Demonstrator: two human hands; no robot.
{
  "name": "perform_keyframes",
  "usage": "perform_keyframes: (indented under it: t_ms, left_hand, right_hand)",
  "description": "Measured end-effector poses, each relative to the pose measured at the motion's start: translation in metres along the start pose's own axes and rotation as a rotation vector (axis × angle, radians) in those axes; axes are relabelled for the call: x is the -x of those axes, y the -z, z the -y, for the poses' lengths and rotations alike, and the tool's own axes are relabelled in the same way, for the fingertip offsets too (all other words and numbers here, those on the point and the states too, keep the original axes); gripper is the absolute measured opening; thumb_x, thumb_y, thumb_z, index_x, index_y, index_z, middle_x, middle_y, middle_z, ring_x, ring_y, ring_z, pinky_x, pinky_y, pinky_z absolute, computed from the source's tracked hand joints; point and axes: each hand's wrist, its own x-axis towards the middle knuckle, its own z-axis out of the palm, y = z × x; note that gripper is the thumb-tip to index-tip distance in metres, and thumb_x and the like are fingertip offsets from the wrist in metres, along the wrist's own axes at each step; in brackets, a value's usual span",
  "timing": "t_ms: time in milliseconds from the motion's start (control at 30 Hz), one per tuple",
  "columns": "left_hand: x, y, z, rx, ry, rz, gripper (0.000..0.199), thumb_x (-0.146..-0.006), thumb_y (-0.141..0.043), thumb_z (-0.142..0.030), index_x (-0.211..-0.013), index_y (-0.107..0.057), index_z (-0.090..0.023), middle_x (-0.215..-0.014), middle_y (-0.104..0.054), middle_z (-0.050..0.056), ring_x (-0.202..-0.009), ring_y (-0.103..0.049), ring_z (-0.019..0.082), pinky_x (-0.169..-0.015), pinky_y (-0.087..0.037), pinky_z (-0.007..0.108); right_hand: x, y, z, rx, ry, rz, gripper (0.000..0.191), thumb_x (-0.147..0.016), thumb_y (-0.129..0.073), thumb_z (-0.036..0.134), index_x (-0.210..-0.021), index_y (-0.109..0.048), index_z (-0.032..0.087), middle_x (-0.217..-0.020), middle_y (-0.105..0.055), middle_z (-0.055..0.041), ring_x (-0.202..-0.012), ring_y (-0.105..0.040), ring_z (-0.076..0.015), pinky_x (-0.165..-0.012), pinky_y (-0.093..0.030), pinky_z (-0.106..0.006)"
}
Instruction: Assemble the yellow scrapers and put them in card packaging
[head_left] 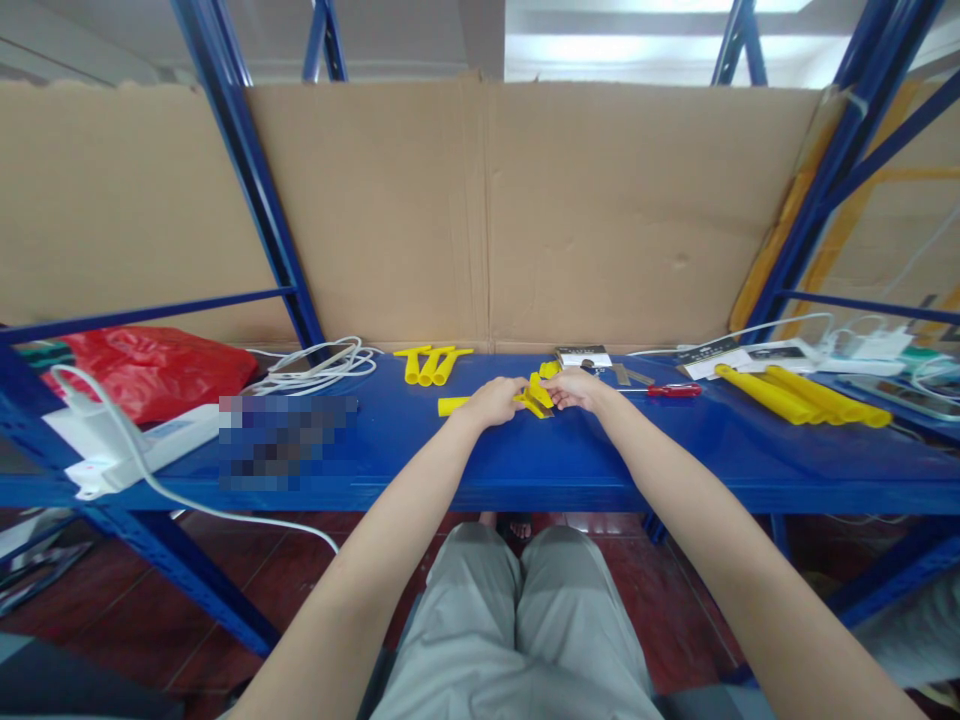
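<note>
My left hand (495,401) is closed round a yellow scraper handle (453,406), whose round tube end sticks out to the left over the blue table. The handle's wide head (534,402) points right, between my two hands, with a thin dark edge along its lower side. My right hand (576,388) pinches at a small yellow piece (538,388) on top of that head. Whether this piece is loose or joined to the head, I cannot tell. Just behind my right fingers lies another small yellow part (550,369).
Three yellow T-shaped handles (427,366) lie at the back left, several yellow tubes (802,396) at the right. Flat metal blades (622,374) and a red-handled screwdriver (675,390) lie right of my hands. A power strip (176,436), white cable (322,368) and red bag (161,370) occupy the left.
</note>
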Motion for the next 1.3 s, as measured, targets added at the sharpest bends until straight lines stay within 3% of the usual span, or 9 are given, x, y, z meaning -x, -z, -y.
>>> perform_keyframes:
  t_ms: [267, 600, 933, 1067, 1167, 1300]
  left_hand:
    - [-0.003, -0.003, 0.003, 0.004, -0.038, -0.014, 0.041, -0.086, -0.061, -0.018, -0.126, -0.062, -0.019, -0.123, -0.068, 0.009, -0.114, -0.063, 0.025, -0.095, -0.049, 0.033]
    - [-0.008, -0.009, 0.014, 0.017, -0.194, -0.017, 0.041, -0.084, -0.06, -0.013, -0.122, -0.067, -0.024, -0.116, -0.071, 0.005, -0.107, -0.066, 0.02, -0.094, -0.048, 0.028]
    - [-0.008, -0.009, 0.01, -0.078, -0.172, 0.022, 0.032, -0.088, -0.054, -0.015, -0.115, -0.071, -0.018, -0.098, -0.067, 0.011, -0.096, -0.064, 0.022, -0.087, -0.049, 0.032]
    - [-0.007, -0.008, 0.006, -0.074, -0.18, -0.001, 0.031, -0.088, -0.051, -0.012, -0.11, -0.072, -0.016, -0.097, -0.065, 0.011, -0.096, -0.062, 0.023, -0.087, -0.048, 0.033]
    - [-0.008, -0.007, 0.005, -0.087, -0.186, -0.071, 0.032, -0.09, -0.047, -0.011, -0.109, -0.072, -0.015, -0.098, -0.064, 0.012, -0.096, -0.06, 0.023, -0.088, -0.048, 0.035]
    - [-0.009, -0.005, 0.007, -0.106, -0.168, -0.192, 0.037, -0.091, -0.043, -0.009, -0.118, -0.068, -0.014, -0.101, -0.063, 0.013, -0.097, -0.058, 0.022, -0.089, -0.047, 0.035]
  right_hand:
    - [0.006, -0.007, 0.002, 0.133, 0.062, -0.077, 0.037, -0.087, -0.059, 0.009, -0.054, -0.046, 0.016, -0.04, -0.041, 0.0056, -0.034, -0.031, -0.0018, -0.032, -0.021, -0.014]
    - [0.006, -0.006, 0.001, 0.238, 0.096, -0.062, 0.038, -0.087, -0.06, 0.012, -0.052, -0.044, 0.016, -0.039, -0.039, 0.0058, -0.034, -0.027, -0.0014, -0.032, -0.016, -0.014]
    - [-0.011, 0.0, -0.011, 0.182, 0.171, -0.027, 0.038, -0.077, -0.076, 0.024, -0.052, -0.047, 0.017, -0.035, -0.038, 0.0061, -0.031, -0.026, -0.0012, -0.03, -0.014, -0.015]
    - [-0.008, 0.004, -0.006, 0.076, 0.155, -0.11, 0.034, -0.081, -0.07, 0.016, -0.056, -0.047, 0.017, -0.038, -0.037, 0.0079, -0.032, -0.026, -0.001, -0.03, -0.015, -0.015]
    - [-0.001, 0.008, 0.001, 0.012, 0.129, -0.152, 0.025, -0.081, -0.07, 0.015, -0.064, -0.051, 0.016, -0.047, -0.045, 0.0066, -0.035, -0.033, -0.0015, -0.033, -0.023, -0.015]
    - [0.007, 0.014, 0.006, -0.068, 0.111, 0.018, 0.018, -0.078, -0.075, 0.025, -0.077, -0.06, 0.015, -0.059, -0.059, 0.001, -0.046, -0.048, -0.0056, -0.042, -0.038, -0.017]
